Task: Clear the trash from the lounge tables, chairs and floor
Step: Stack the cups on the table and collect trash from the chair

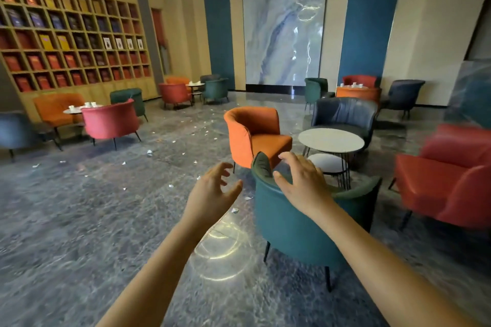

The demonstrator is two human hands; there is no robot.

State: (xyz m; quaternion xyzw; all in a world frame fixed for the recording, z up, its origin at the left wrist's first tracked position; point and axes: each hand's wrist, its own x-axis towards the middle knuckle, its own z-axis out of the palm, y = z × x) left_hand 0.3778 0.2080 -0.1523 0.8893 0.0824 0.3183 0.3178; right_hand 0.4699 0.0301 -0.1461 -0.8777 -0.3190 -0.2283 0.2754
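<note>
The left hand [212, 191] and the right hand [300, 184] are held out empty, fingers spread and loosely curled. A paper scrap [235, 210] is seen on the floor [79, 220] beneath the left hand, with more scraps [149, 152] scattered beyond it. A teal chair [292, 225] is seen under the right hand.

Small white crumpled paper scraps [149, 152] lie scattered over the dark marbled floor [79, 220], well apart from one another, mostly in the open stretch between the chair groups; one shiny scrap [235, 210] lies just beside the teal chair [281, 225]
</note>
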